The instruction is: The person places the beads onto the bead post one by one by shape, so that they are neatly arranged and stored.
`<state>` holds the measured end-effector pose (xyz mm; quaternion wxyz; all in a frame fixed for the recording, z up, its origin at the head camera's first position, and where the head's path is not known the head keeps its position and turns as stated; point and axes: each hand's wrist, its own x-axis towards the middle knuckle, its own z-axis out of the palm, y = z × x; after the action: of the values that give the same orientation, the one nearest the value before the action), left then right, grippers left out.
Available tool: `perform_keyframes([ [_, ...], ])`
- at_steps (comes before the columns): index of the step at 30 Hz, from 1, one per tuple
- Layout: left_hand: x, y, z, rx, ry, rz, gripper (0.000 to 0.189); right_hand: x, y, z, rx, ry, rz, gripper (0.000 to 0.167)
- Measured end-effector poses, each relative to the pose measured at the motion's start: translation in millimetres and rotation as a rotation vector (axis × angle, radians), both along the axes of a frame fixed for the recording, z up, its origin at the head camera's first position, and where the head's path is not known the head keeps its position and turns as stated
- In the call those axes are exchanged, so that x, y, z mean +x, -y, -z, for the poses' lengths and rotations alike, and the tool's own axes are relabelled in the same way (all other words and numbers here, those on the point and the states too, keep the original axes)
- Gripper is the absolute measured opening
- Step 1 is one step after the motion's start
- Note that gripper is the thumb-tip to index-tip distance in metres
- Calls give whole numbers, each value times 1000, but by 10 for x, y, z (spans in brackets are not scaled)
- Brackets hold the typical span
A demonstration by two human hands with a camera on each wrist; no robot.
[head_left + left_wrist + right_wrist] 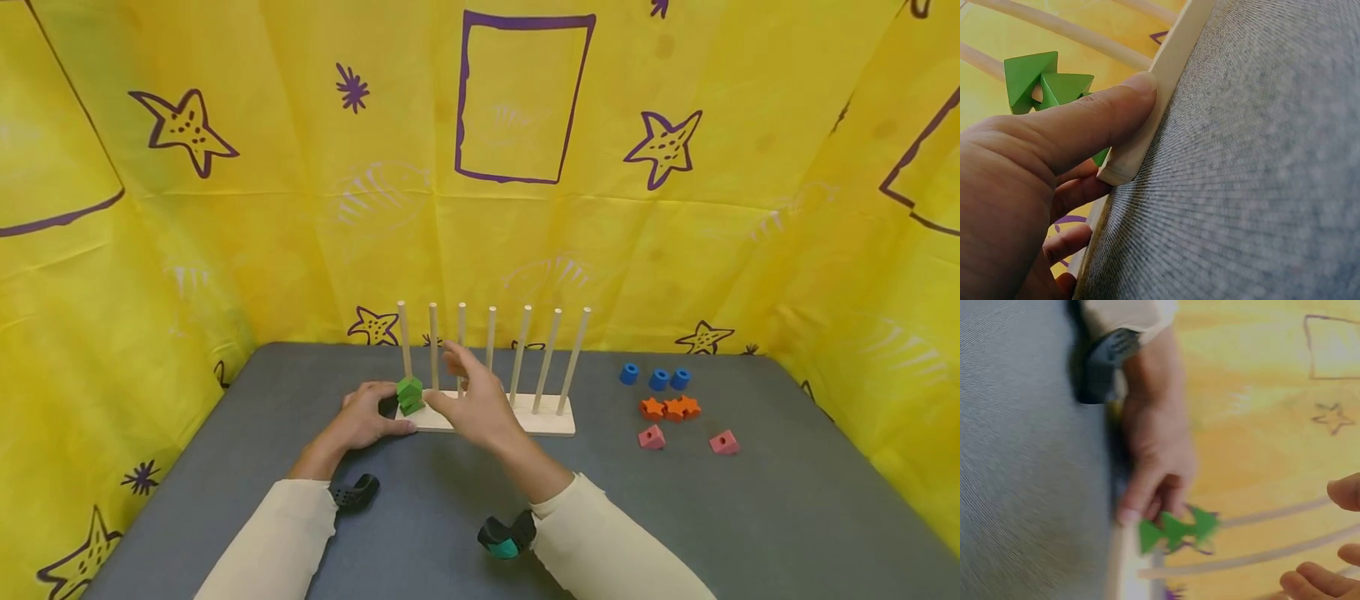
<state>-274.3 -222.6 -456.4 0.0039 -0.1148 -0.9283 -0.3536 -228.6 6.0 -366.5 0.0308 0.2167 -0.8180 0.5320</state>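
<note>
A pale wooden peg board (551,423) with a row of several upright pegs lies on the table. My left hand (363,417) grips its left end; in the left wrist view the thumb (1113,112) presses the front edge while the other fingers reach round behind. On the leftmost peg sit green triangular blocks (410,396), stacked at differing angles and close to the left fingers. My right hand (480,408) is held in front of the middle pegs with fingers spread and nothing in it. Its fingertips (1316,581) are apart from the green stack.
To the right of the board lie three blue cylinders (659,380), a cluster of orange star blocks (673,409) and two pink blocks (724,442), all with holes. A yellow patterned cloth (405,225) surrounds the grey table (600,500) at the back and sides.
</note>
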Motion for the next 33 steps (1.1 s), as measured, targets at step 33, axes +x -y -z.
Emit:
perform_keyframes([
  [33,10,-10,17,-22,32,-36,81,296,-2019,-250,-17,-336,323,60],
])
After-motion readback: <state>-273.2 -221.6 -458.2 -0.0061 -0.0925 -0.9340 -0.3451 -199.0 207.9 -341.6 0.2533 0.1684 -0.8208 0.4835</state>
